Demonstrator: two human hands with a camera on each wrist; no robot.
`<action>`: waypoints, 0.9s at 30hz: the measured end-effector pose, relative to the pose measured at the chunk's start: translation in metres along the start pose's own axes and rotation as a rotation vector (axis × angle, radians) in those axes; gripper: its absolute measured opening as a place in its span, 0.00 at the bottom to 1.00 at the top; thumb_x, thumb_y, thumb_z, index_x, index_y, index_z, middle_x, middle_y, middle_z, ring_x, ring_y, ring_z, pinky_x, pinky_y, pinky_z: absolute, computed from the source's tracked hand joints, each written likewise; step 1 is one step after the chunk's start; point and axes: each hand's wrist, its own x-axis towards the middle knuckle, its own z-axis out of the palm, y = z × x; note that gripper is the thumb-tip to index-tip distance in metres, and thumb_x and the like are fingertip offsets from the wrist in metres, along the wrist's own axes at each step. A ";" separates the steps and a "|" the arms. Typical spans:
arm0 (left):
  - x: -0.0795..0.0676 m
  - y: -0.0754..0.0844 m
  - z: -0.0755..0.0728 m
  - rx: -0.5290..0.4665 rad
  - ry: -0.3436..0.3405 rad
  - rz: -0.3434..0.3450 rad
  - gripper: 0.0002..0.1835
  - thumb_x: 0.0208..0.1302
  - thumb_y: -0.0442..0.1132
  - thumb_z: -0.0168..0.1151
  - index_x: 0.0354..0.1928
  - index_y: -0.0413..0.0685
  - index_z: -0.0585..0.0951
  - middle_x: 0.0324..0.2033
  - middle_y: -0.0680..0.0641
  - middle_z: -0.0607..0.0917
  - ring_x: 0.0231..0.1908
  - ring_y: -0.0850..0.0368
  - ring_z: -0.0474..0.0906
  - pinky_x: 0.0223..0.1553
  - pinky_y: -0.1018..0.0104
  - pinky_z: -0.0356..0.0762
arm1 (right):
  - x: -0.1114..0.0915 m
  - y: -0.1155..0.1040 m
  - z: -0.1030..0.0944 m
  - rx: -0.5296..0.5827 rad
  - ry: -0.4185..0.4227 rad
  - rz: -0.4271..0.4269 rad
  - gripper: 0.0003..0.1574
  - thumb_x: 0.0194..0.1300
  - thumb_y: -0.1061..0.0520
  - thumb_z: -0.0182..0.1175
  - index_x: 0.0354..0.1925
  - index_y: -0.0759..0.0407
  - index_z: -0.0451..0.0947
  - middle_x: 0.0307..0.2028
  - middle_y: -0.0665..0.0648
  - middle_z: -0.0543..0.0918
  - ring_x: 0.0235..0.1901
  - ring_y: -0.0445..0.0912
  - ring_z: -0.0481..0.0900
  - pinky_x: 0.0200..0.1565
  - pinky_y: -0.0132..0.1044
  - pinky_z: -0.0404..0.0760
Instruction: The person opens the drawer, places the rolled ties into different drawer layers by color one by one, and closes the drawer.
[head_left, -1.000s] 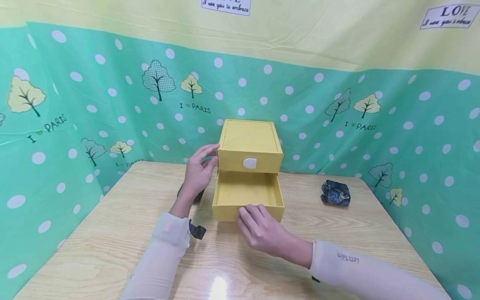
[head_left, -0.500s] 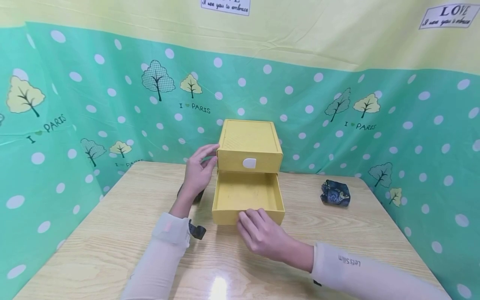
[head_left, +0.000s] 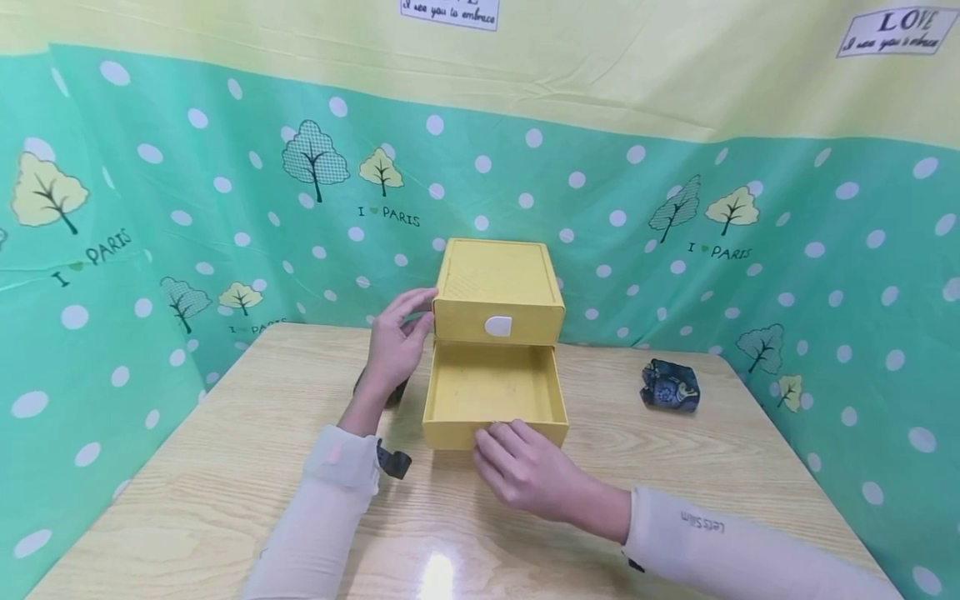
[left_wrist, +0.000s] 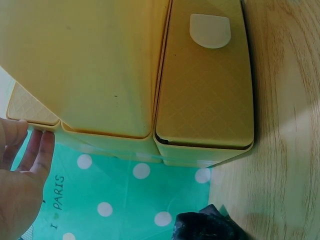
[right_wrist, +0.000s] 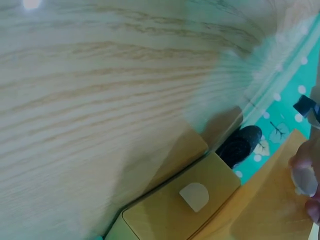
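Note:
A yellow drawer cabinet point(head_left: 501, 271) stands at the back middle of the table. Its drawer point(head_left: 497, 385) below the top one is pulled out, with a bare inside. My right hand point(head_left: 532, 471) is at the front of that drawer; the right wrist view shows thumb and fingers pinching its white handle point(right_wrist: 304, 180). With extended fingers, my left hand point(head_left: 396, 350) touches the cabinet's left side near the top front corner. In the left wrist view, the lowest drawer point(left_wrist: 205, 90) is closed.
A dark blue patterned cloth bundle point(head_left: 670, 386) lies on the table point(head_left: 637, 467) at the right. Left of the cabinet, partly behind my left wrist, is a black object point(head_left: 396, 394). A green and yellow curtain point(head_left: 600, 192) hangs close behind the cabinet.
My right hand has drawn the drawer slightly further toward me, mostly in the earlier half second. The left hand has kept its place on the cabinet's side.

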 end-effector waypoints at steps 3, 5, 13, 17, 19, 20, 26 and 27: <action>0.000 0.000 -0.001 -0.001 -0.002 -0.003 0.20 0.68 0.18 0.57 0.61 0.27 0.78 0.62 0.31 0.77 0.57 0.36 0.78 0.59 0.38 0.80 | 0.001 0.004 -0.001 0.022 0.025 0.001 0.20 0.76 0.63 0.47 0.40 0.60 0.87 0.38 0.56 0.86 0.35 0.47 0.81 0.33 0.33 0.82; 0.000 0.000 -0.001 0.003 -0.003 -0.004 0.20 0.68 0.18 0.57 0.61 0.27 0.78 0.62 0.31 0.77 0.56 0.37 0.78 0.59 0.40 0.81 | 0.002 0.008 -0.002 0.036 0.063 0.015 0.18 0.74 0.61 0.49 0.42 0.60 0.86 0.38 0.55 0.86 0.34 0.47 0.81 0.31 0.33 0.81; 0.000 -0.002 -0.001 -0.001 -0.003 -0.010 0.20 0.68 0.17 0.56 0.61 0.26 0.77 0.62 0.32 0.77 0.57 0.37 0.77 0.60 0.44 0.81 | -0.008 0.025 -0.007 0.087 0.142 0.148 0.17 0.69 0.53 0.57 0.46 0.63 0.85 0.35 0.56 0.86 0.30 0.49 0.81 0.28 0.37 0.82; 0.000 -0.001 -0.001 -0.015 -0.004 -0.014 0.21 0.67 0.16 0.56 0.61 0.27 0.77 0.62 0.31 0.77 0.57 0.36 0.77 0.60 0.38 0.79 | -0.021 0.034 -0.013 0.110 0.117 0.234 0.21 0.72 0.50 0.56 0.48 0.65 0.84 0.37 0.59 0.87 0.32 0.53 0.84 0.30 0.43 0.85; 0.000 -0.001 0.000 -0.016 -0.002 -0.010 0.21 0.67 0.16 0.56 0.61 0.27 0.77 0.62 0.31 0.77 0.56 0.35 0.77 0.60 0.36 0.79 | -0.028 0.040 -0.016 0.120 0.102 0.283 0.21 0.72 0.50 0.56 0.48 0.65 0.84 0.37 0.61 0.87 0.33 0.55 0.84 0.30 0.45 0.85; 0.000 -0.001 0.000 -0.016 -0.002 -0.007 0.21 0.67 0.16 0.56 0.61 0.27 0.77 0.62 0.30 0.77 0.56 0.35 0.77 0.60 0.36 0.79 | -0.032 0.043 -0.017 0.129 0.097 0.309 0.21 0.72 0.51 0.55 0.49 0.66 0.84 0.38 0.61 0.87 0.33 0.55 0.84 0.30 0.46 0.85; 0.000 -0.001 0.000 -0.004 0.002 -0.002 0.20 0.68 0.17 0.56 0.61 0.27 0.77 0.62 0.31 0.77 0.56 0.35 0.77 0.58 0.36 0.80 | -0.056 0.059 -0.026 0.151 0.069 0.448 0.21 0.70 0.55 0.53 0.49 0.69 0.83 0.39 0.64 0.86 0.34 0.58 0.82 0.30 0.51 0.82; 0.000 -0.002 0.000 -0.002 0.001 -0.005 0.20 0.68 0.17 0.56 0.61 0.27 0.77 0.62 0.31 0.77 0.56 0.36 0.77 0.58 0.37 0.80 | -0.060 0.061 -0.027 0.151 0.065 0.466 0.21 0.70 0.55 0.53 0.48 0.70 0.83 0.38 0.64 0.86 0.34 0.59 0.82 0.31 0.51 0.82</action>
